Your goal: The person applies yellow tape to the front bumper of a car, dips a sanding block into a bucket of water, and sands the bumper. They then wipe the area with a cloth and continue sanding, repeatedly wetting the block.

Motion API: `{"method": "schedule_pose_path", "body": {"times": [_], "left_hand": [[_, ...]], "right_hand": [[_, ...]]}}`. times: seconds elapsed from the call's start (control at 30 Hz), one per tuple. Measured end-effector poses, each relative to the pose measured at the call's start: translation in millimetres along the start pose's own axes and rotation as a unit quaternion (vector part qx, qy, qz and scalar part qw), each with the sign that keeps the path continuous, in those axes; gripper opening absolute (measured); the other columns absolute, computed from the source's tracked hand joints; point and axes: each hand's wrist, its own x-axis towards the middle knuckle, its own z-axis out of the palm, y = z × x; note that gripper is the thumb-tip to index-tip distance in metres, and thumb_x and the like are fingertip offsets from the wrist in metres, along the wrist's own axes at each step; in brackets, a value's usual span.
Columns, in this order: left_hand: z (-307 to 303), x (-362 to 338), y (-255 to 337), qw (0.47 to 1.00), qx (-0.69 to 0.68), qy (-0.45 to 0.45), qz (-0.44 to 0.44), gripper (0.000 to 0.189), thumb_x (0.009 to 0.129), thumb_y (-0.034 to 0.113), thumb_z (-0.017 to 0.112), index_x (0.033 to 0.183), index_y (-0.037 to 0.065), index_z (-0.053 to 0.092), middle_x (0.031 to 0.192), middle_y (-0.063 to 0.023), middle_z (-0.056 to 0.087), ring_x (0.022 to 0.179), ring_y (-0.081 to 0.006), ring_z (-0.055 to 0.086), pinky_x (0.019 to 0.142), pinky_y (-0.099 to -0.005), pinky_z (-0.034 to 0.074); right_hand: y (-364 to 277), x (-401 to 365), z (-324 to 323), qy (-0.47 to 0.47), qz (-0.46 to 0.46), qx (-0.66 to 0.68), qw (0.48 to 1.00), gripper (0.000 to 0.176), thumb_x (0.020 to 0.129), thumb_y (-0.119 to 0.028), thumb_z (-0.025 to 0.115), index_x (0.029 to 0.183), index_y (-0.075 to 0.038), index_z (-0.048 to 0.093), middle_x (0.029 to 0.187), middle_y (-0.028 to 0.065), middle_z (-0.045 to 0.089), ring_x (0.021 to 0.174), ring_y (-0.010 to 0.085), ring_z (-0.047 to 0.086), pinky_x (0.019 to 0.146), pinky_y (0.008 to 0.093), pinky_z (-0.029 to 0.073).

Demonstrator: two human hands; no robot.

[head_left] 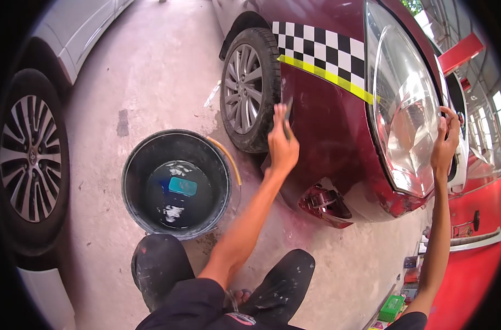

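My left hand [283, 147] is closed around a thin, dark, flat piece [288, 122], which I cannot name for sure. That hand is at the edge of the maroon front bumper [327, 140], close behind the front wheel's tyre [265, 82], and is slightly blurred. On the other side, my right hand [446, 140] rests with curved fingers at the outer edge of the clear headlight [404, 104]; nothing shows in it. Above my left hand, a black-and-white checkered strip [322, 50] edged with yellow tape [324, 76] crosses the maroon panel.
A black bucket [133, 190] of dark water with a turquoise block [182, 186] floating in it stands left of my knees. A white car's wheel [34, 159] is at far left. Near my right arm, a green box [392, 308] lies among other items on the floor. The fog-lamp recess [327, 202] sits low on the bumper.
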Motion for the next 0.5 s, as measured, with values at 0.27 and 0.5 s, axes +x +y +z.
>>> {"method": "schedule_pose_path", "body": {"times": [0.27, 0.5], "left_hand": [[-2, -28, -9, 1.0, -0.012, 0.001, 0.005, 0.047, 0.113, 0.007, 0.04, 0.157, -0.01, 0.042, 0.161, -0.031, 0.045, 0.155, -0.0421, 0.035, 0.126, -0.0488, 0.035], [-5, -54, -9, 0.999, 0.013, -0.001, 0.047, 0.05, 0.112, 0.004, 0.04, 0.16, -0.009, 0.036, 0.159, -0.0314, 0.047, 0.154, -0.0438, 0.037, 0.125, -0.048, 0.036]], "right_hand": [[-2, -2, -1, 0.002, 0.01, 0.018, 1.0, 0.029, 0.108, -0.023, 0.056, 0.125, -0.004, 0.069, 0.089, 0.0004, 0.046, 0.082, 0.0129, 0.042, 0.079, 0.0288, 0.038], [4, -2, 0, -0.001, 0.027, 0.03, 0.999, 0.027, 0.108, -0.021, 0.057, 0.126, -0.004, 0.069, 0.091, 0.0001, 0.046, 0.084, 0.0118, 0.042, 0.079, 0.0283, 0.039]]}}
